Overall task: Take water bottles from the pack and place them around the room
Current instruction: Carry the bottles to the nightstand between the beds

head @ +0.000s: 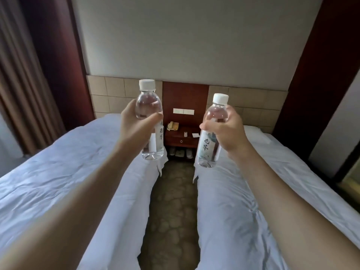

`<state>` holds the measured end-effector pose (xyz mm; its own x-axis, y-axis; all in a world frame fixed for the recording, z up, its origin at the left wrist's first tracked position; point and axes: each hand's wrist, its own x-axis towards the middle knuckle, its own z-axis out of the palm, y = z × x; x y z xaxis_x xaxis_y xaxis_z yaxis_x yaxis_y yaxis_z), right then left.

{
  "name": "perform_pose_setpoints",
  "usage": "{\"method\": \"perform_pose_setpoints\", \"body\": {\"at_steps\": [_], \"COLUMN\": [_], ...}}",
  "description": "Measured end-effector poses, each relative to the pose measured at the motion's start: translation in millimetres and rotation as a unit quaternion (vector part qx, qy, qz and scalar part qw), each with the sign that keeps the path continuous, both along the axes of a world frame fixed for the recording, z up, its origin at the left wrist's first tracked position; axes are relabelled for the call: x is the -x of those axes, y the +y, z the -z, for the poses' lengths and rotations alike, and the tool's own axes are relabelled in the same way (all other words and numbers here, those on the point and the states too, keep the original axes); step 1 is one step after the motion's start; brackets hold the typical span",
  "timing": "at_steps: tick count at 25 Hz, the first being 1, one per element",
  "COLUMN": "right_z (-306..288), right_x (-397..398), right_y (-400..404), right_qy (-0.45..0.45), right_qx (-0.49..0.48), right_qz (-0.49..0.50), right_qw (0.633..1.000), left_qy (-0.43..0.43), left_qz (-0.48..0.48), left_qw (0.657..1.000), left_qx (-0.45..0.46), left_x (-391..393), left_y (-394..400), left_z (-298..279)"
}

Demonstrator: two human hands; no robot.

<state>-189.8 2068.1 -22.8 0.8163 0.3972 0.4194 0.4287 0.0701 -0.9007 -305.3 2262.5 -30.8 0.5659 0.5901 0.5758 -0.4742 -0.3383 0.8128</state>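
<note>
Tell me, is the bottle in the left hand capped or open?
Capped. The left bottle, gripped by the left hand, has its white cap on top.

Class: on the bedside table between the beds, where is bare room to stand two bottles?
On the dark wooden nightstand, the bare patch lies between the beige telephone at its left rear and the small white card on the right. A small white object sits mid-top, so the middle is tight.
</note>
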Motion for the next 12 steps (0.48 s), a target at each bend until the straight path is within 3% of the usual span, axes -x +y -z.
{"method": "perform_pose_setpoints", "body": {"at_steps": [6,12], "right_z": [25,45], "right_x": [-75,-210], "right_y": [37,99], "right_qy": [0.026,0.039], "right_qx": [0.010,-0.004], "right_qz": [0.034,0.018], "right_qw": [0.999,0.999], "left_qy": [0.023,0.045], "left_qz": [0.034,0.033], "left_qw": [0.999,0.998], "left_qx": [0.004,0.008], "left_x": [-85,-216], "left_y": [42,92], "left_z": [24,45]}}
